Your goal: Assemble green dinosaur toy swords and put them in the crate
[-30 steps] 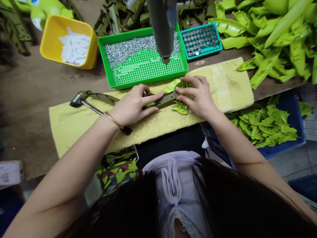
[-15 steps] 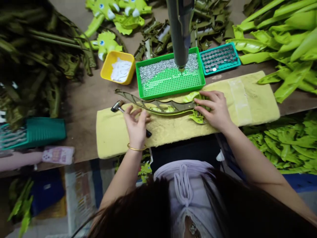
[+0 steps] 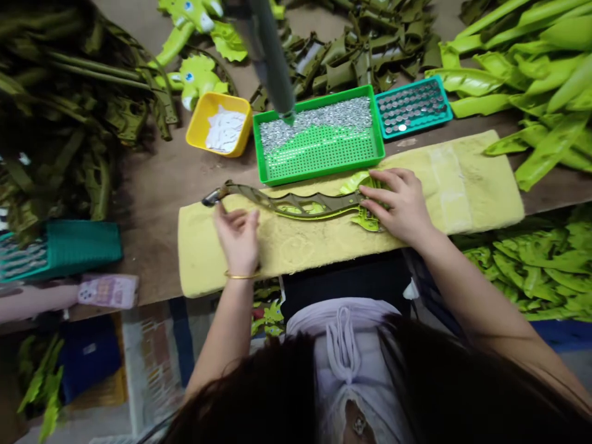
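Note:
My right hand rests at the right end of a long curved olive strip, its fingers closed on that end and the lime green piece there. Bright green shows under the strip, which lies across a yellow padded cloth. My left hand is below the strip's left end, palm partly up, thumb and loosely bent fingers apart. Just beyond its fingertips is a small hammer's head, beside the strip's tip. The hammer's handle is hidden behind this hand.
A dark tool hangs over a green tray of small metal pieces. Beside it stand a yellow bowl with white pieces and a teal tray of discs. Olive parts and green parts lie in heaps.
My left hand has moved left, and the hammer head slightly left too. The strip's left tip has shifted down and right, over the hammer. The hanging tool has swung left. My right hand stays nearly still.

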`<state>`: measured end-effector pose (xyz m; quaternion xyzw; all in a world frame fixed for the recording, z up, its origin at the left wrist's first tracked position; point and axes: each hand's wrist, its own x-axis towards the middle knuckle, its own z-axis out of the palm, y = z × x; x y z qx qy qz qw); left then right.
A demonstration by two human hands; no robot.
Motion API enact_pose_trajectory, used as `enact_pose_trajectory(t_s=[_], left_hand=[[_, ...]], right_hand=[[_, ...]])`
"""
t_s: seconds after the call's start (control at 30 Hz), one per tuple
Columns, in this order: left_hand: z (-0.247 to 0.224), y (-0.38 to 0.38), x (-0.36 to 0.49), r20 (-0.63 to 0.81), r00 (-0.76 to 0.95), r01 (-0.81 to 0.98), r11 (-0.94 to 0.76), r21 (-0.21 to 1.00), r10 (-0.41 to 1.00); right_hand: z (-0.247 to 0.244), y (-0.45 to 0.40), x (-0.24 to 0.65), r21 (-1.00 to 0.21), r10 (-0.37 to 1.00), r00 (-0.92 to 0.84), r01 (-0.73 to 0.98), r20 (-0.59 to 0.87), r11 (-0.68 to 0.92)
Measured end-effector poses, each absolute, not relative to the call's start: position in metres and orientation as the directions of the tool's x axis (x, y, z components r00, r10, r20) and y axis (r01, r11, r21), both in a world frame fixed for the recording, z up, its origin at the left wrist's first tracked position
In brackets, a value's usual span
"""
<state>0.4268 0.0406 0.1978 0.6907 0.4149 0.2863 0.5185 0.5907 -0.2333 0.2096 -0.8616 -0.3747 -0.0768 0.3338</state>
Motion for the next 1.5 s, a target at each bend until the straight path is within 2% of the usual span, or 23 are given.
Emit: enact_pose_trajectory(t_s=[0.07, 0.1, 0.13, 0.2, 0.27, 0.3, 0.4, 0.47, 0.53, 0.6, 0.67, 0.73, 0.87, 0.93, 1.03, 1.1, 1.17, 1.23, 1.4, 1.5], left_hand=[[0.205, 0.041, 0.419, 0.164, 0.487, 0.352, -0.364, 0.862, 0.858], [0.211, 0.035, 0.419, 0.246, 0.544, 0.334, -0.476, 0.814, 0.802], [0.216, 0.025, 0.423, 0.313, 0.623, 0.277, -0.577, 0.769, 0.717], [0.228, -0.006, 0.440, 0.384, 0.802, 0.074, -0.713, 0.697, 0.458], [0.236, -0.042, 0.468, 0.397, 0.900, -0.142, -0.737, 0.661, 0.182], [0.238, -0.060, 0.483, 0.386, 0.918, -0.208, -0.722, 0.659, 0.087], [0.238, -0.097, 0.525, 0.299, 0.948, -0.283, -0.714, 0.641, -0.108], [0.238, -0.106, 0.542, 0.205, 0.964, -0.266, -0.695, 0.668, -0.171], [0.240, -0.104, 0.548, 0.142, 0.982, -0.190, -0.616, 0.765, -0.127], [0.244, -0.094, 0.544, 0.078, 0.997, -0.060, -0.466, 0.883, 0.019], [0.247, -0.084, 0.537, -0.022, 0.984, 0.075, -0.299, 0.951, 0.176], [0.248, -0.076, 0.528, -0.117, 0.956, 0.166, -0.165, 0.972, 0.269], [0.239, -0.071, 0.514, -0.178, 0.928, 0.196, -0.022, 0.980, 0.326], [0.234, -0.071, 0.507, -0.127, 0.932, 0.160, -0.070, 0.985, 0.340], [0.225, -0.069, 0.496, 0.102, 0.946, 0.018, -0.368, 0.930, 0.306], [0.218, -0.065, 0.489, 0.248, 0.953, -0.100, -0.590, 0.801, 0.176], [0.209, -0.061, 0.485, 0.293, 0.955, -0.179, -0.704, 0.688, 0.044], [0.201, -0.059, 0.483, 0.289, 0.957, -0.202, -0.732, 0.651, -0.007], [0.192, -0.059, 0.483, 0.323, 0.947, -0.221, -0.721, 0.657, 0.004], [0.191, -0.059, 0.484, 0.346, 0.938, -0.237, -0.719, 0.653, 0.004]], right_hand=[[0.222, -0.238, 0.588, -0.594, 0.529, 0.735, 0.666, 0.423, -0.451], [0.227, -0.242, 0.587, -0.643, 0.456, 0.775, 0.625, 0.438, -0.444], [0.231, -0.247, 0.584, -0.691, 0.362, 0.820, 0.569, 0.443, -0.446], [0.235, -0.256, 0.578, -0.775, 0.174, 0.894, 0.446, 0.414, -0.447], [0.232, -0.264, 0.569, -0.842, 0.064, 0.932, 0.349, 0.356, -0.410], [0.230, -0.268, 0.565, -0.868, 0.035, 0.944, 0.314, 0.327, -0.385], [0.223, -0.274, 0.551, -0.908, -0.020, 0.959, 0.260, 0.282, -0.328], [0.219, -0.273, 0.541, -0.909, -0.049, 0.952, 0.274, 0.303, -0.313], [0.216, -0.266, 0.533, -0.880, -0.012, 0.932, 0.337, 0.361, -0.336], [0.213, -0.254, 0.527, -0.799, 0.102, 0.901, 0.422, 0.421, -0.429], [0.211, -0.240, 0.525, -0.693, 0.211, 0.869, 0.486, 0.447, -0.533], [0.209, -0.226, 0.527, -0.634, 0.243, 0.858, 0.500, 0.452, -0.589], [0.207, -0.216, 0.536, -0.640, 0.293, 0.865, 0.498, 0.407, -0.585], [0.206, -0.218, 0.541, -0.635, 0.347, 0.850, 0.527, 0.397, -0.565], [0.206, -0.228, 0.546, -0.564, 0.446, 0.798, 0.603, 0.406, -0.565], [0.207, -0.235, 0.548, -0.489, 0.517, 0.768, 0.640, 0.378, -0.593], [0.208, -0.240, 0.550, -0.423, 0.587, 0.746, 0.664, 0.314, -0.617], [0.211, -0.244, 0.552, -0.373, 0.650, 0.718, 0.690, 0.249, -0.620], [0.221, -0.246, 0.560, -0.260, 0.762, 0.625, 0.774, 0.169, -0.578], [0.230, -0.245, 0.565, -0.246, 0.798, 0.597, 0.789, 0.086, -0.564]])
